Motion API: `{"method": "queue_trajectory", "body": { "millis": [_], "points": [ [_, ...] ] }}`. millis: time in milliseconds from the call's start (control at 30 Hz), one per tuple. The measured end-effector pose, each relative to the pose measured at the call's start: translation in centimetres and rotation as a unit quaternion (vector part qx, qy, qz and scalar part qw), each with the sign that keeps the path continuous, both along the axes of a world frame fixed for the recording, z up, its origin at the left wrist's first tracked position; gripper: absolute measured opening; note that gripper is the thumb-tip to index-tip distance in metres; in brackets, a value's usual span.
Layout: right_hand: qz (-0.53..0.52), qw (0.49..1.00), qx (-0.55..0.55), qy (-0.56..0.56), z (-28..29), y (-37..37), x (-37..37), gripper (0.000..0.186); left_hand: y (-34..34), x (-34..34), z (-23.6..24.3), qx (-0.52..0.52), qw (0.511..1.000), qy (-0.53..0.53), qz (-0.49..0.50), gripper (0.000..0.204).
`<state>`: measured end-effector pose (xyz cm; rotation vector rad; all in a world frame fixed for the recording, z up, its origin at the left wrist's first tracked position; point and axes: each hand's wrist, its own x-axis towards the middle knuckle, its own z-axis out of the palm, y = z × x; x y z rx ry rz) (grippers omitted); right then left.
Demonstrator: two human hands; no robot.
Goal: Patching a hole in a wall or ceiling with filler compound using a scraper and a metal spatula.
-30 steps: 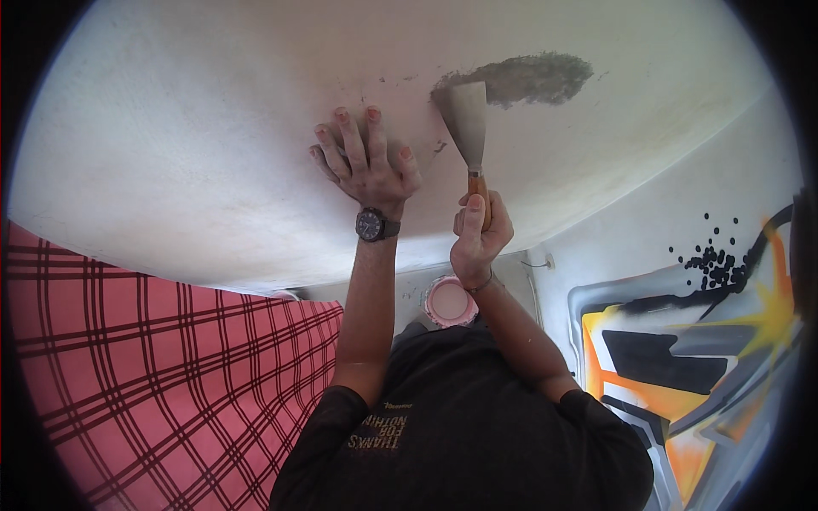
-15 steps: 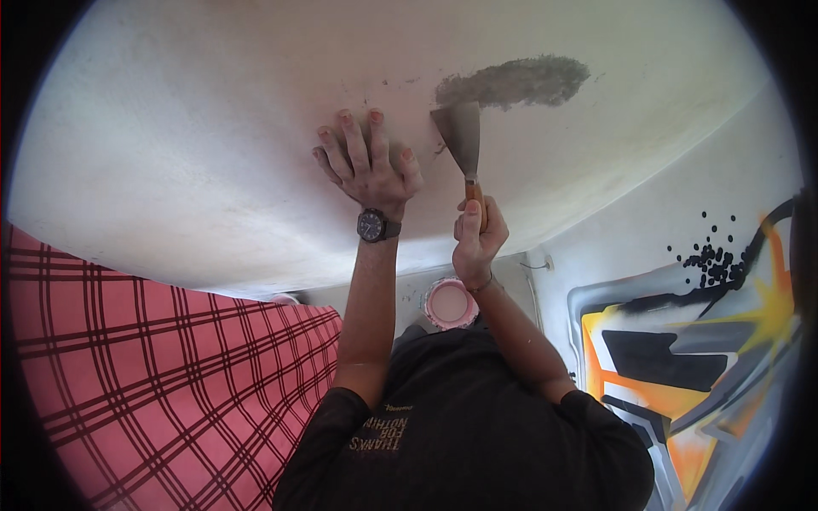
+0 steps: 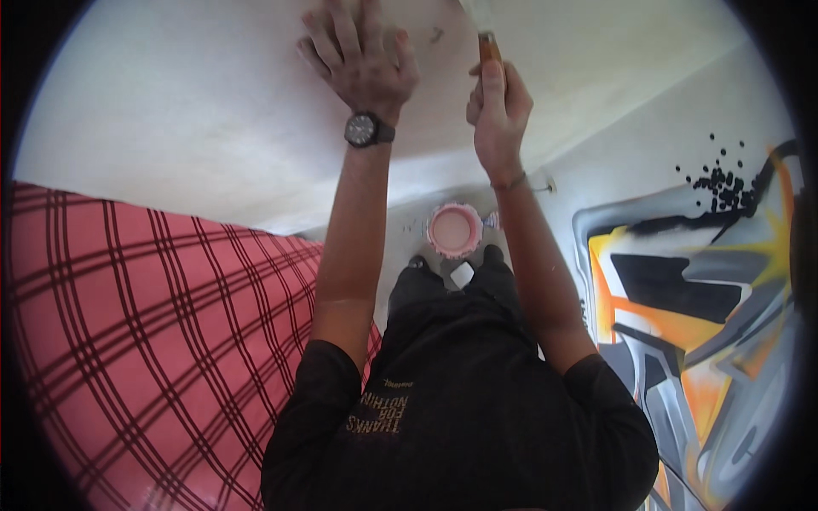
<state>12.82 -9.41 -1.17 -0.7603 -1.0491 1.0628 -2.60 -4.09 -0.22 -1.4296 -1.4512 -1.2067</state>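
My left hand [image 3: 362, 60] lies with fingers spread against the pale wall [image 3: 213, 94], a dark watch [image 3: 361, 129] on its wrist. To its right, my right hand [image 3: 501, 111] is closed around the wooden handle of a putty knife [image 3: 487, 47]. The knife points up the wall, and only the lower part of its blade shows at the picture's top edge. A small dark mark [image 3: 437, 36] sits on the wall between the two hands.
A pink bucket [image 3: 454, 230] stands on the floor by my feet, with a whitish object [image 3: 462, 274] close by. Red checked cloth [image 3: 170, 324] spreads along the left. The right wall carries a painted mural [image 3: 682, 298] in orange, black and grey.
Both hands and the putty knife now appear higher in the view. The grey patch on the wall has left the picture, and more of the floor, bucket and my legs shows.
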Motion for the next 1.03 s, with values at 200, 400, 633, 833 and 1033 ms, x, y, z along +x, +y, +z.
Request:
{"method": "queue_trajectory", "body": {
  "millis": [200,400,633,833,1033],
  "points": [
    [-0.029,0.997,-0.024,-0.069,-3.1,-0.2,2.6,0.036,-3.1,1.2,0.6,-0.040,0.986,-0.034,-0.159,0.064],
    [-0.026,0.990,0.038,-0.135,-1.7,0.4,2.0,0.037,-5.6,2.1,-0.9,-0.090,0.992,-0.018,-0.086,0.066],
    [0.021,0.991,0.020,-0.131,-3.1,-0.5,5.1,0.036,-8.5,7.8,-2.3,-0.131,0.989,-0.054,-0.039,0.064],
    [-0.041,0.982,0.092,-0.158,-2.4,-0.2,4.2,0.039,-8.1,9.0,1.4,-0.161,0.986,-0.017,-0.050,0.064],
    [0.010,0.989,0.031,-0.145,-0.1,0.4,4.2,0.038,-8.4,9.5,0.5,-0.166,0.982,-0.058,-0.072,0.063]
  ]
}}
